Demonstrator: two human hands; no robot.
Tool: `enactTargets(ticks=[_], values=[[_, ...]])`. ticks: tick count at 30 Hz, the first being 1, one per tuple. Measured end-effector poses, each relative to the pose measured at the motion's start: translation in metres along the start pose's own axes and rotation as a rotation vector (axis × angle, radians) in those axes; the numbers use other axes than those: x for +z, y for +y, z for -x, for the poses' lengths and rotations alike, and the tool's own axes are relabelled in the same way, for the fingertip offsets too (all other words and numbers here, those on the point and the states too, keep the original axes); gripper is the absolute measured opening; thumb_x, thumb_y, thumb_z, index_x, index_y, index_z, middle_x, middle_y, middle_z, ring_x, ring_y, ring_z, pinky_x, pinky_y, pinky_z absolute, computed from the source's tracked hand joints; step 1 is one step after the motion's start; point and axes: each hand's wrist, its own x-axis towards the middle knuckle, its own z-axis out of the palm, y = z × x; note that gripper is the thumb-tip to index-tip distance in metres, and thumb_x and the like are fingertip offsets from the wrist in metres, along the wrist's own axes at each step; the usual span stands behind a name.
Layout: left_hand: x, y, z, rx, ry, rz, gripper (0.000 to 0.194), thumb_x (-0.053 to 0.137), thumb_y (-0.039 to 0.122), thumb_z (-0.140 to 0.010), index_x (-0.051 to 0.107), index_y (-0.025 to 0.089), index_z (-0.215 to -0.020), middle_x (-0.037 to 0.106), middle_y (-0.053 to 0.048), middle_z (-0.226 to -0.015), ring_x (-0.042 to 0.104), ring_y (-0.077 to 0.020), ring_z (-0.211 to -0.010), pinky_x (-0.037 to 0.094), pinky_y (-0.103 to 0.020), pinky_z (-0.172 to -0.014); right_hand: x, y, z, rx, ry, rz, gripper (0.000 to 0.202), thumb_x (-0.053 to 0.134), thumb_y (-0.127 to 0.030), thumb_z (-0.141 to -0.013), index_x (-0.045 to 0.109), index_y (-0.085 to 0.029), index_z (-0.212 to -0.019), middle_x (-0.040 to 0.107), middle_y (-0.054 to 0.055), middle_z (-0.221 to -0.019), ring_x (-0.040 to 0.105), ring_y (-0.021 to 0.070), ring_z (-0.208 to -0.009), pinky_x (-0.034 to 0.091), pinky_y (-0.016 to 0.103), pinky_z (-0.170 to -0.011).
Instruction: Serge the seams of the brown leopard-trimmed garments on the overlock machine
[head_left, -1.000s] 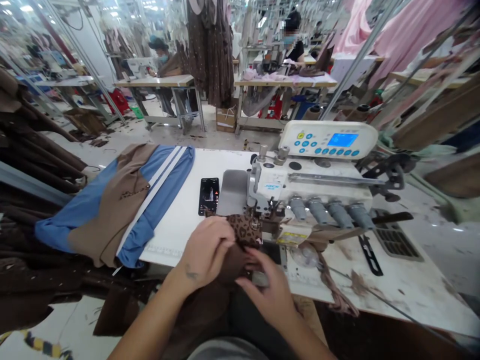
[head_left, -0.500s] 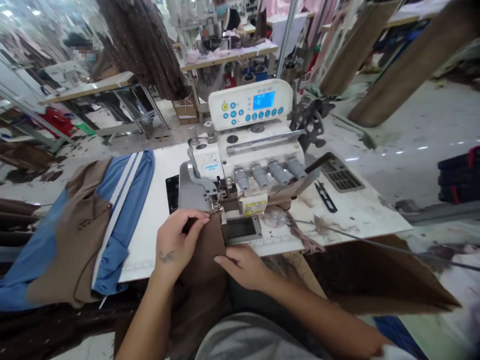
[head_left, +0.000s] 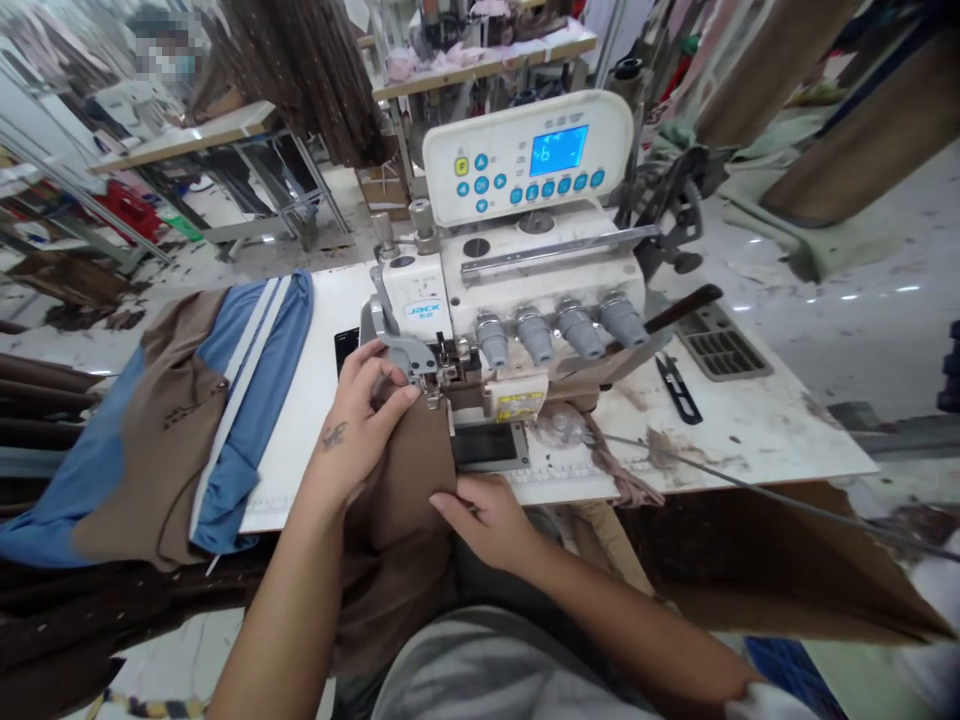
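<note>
A white overlock sewing machine (head_left: 540,260) with a lit control panel stands in front of me. Brown fabric (head_left: 416,460) runs from my lap up to its presser foot (head_left: 433,392). Beside the foot, my left hand (head_left: 367,415) grips the fabric's upper left part, its thumb on top and fingers curled. Lower down, my right hand (head_left: 487,515) pinches the right edge of the fabric, thumb above and fingers underneath. The needle area is too small to make out in detail.
A blue and brown garment (head_left: 172,420) with white stripes lies at the table's left. Thread snips (head_left: 679,390) and a grey compartment tray (head_left: 724,345) are on the right. An open cardboard box (head_left: 780,570) stands below the table's right front. A person sits at another table behind.
My left hand has moved forward alongside the presser foot, its fingers spreading a little more over the fabric. My right hand keeps its hold on the edge. The camera view has shifted closer to the machine.
</note>
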Motion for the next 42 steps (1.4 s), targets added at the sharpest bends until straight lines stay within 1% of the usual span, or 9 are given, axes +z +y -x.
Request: enactTargets(ticks=[13, 18, 21, 25, 29, 33, 35, 38, 42], values=[[-0.003, -0.028, -0.062, 0.1, -0.022, 0.028, 0.027, 0.06, 0.037, -0.095, 0.073, 0.021, -0.113, 0.052, -0.01, -0.153, 0.043, -0.0298, -0.149, 0.033, -0.05, -0.127, 0.001, 0.001, -0.001, -0.098, 0.026, 0.017, 0.053, 0.056, -0.045, -0.103, 0.035, -0.021, -0.06, 0.035, -0.006, -0.055, 0.034, 0.0101, -0.052, 0.024, 0.026, -0.053], [-0.009, -0.036, -0.092, 0.046, 0.214, 0.058, 0.02, 0.068, 0.038, -0.09, 0.071, 0.018, -0.093, 0.07, -0.012, -0.129, 0.065, -0.0282, -0.122, 0.05, -0.046, -0.112, -0.001, 0.001, 0.0, -0.066, 0.004, -0.013, 0.05, 0.055, -0.045, -0.102, 0.038, -0.022, -0.061, 0.039, -0.006, -0.054, 0.036, 0.0103, -0.052, 0.026, 0.026, -0.052], [-0.014, -0.029, -0.056, -0.031, 0.402, 0.067, 0.026, 0.06, 0.041, -0.098, 0.069, 0.018, -0.102, 0.074, -0.011, -0.116, 0.07, -0.0257, -0.11, 0.056, -0.043, -0.103, -0.001, 0.0, -0.001, 0.018, 0.018, -0.067, 0.048, 0.056, -0.045, -0.1, 0.038, -0.022, -0.062, 0.037, -0.007, -0.054, 0.036, 0.0097, -0.05, 0.025, 0.024, -0.05], [-0.006, -0.027, 0.058, -0.176, 0.544, 0.217, 0.047, 0.045, 0.055, -0.104, 0.059, 0.026, -0.137, 0.059, -0.012, -0.147, 0.062, -0.0273, -0.13, 0.053, -0.043, -0.109, -0.001, 0.0, -0.003, -0.002, -0.03, -0.041, 0.052, 0.062, -0.049, -0.099, 0.045, -0.02, -0.059, 0.042, -0.006, -0.054, 0.04, 0.0098, -0.052, 0.026, 0.025, -0.052], [-0.007, -0.038, 0.152, -0.625, 0.236, 0.364, 0.054, 0.074, 0.061, -0.086, 0.064, 0.028, -0.127, 0.071, -0.008, -0.128, 0.065, -0.0314, -0.125, 0.058, -0.043, -0.101, -0.003, 0.002, -0.001, -0.058, -0.056, -0.061, 0.058, 0.059, -0.051, -0.101, 0.042, -0.02, -0.055, 0.036, -0.006, -0.052, 0.036, 0.0095, -0.052, 0.025, 0.025, -0.052], [-0.023, -0.044, 0.176, -0.751, 0.197, 0.616, 0.059, 0.091, 0.055, -0.068, 0.065, 0.029, -0.114, 0.077, -0.002, -0.1, 0.074, -0.0298, -0.099, 0.064, -0.041, -0.082, -0.002, 0.003, 0.002, -0.041, -0.035, -0.06, 0.061, 0.057, -0.056, -0.101, 0.04, -0.02, -0.056, 0.033, -0.006, -0.054, 0.032, 0.0095, -0.052, 0.023, 0.026, -0.052], [-0.029, -0.044, 0.178, -0.811, 0.067, 0.653, 0.059, 0.094, 0.049, -0.065, 0.069, 0.025, -0.112, 0.078, -0.006, -0.103, 0.073, -0.0335, -0.107, 0.063, -0.044, -0.091, -0.001, 0.003, 0.003, -0.051, -0.033, -0.036, 0.061, 0.056, -0.058, -0.101, 0.04, -0.021, -0.056, 0.033, -0.006, -0.053, 0.032, 0.01, -0.052, 0.024, 0.026, -0.053], [-0.034, -0.046, 0.184, -0.82, 0.213, 0.745, 0.055, 0.086, 0.057, -0.073, 0.073, 0.027, -0.117, 0.078, -0.007, -0.114, 0.07, -0.036, -0.119, 0.061, -0.049, -0.1, 0.002, 0.0, 0.006, -0.11, -0.031, -0.009, 0.063, 0.055, -0.06, -0.102, 0.041, -0.021, -0.055, 0.034, -0.006, -0.052, 0.033, 0.0106, -0.051, 0.025, 0.027, -0.053], [-0.036, -0.052, 0.192, -0.787, 0.117, 0.694, 0.053, 0.091, 0.052, -0.067, 0.078, 0.027, -0.112, 0.077, -0.006, -0.121, 0.062, -0.0375, -0.132, 0.054, -0.047, -0.112, 0.004, -0.006, 0.009, -0.165, -0.051, 0.04, 0.063, 0.049, -0.062, -0.105, 0.047, -0.02, -0.058, 0.042, -0.003, -0.054, 0.04, 0.0118, -0.054, 0.028, 0.026, -0.055]])
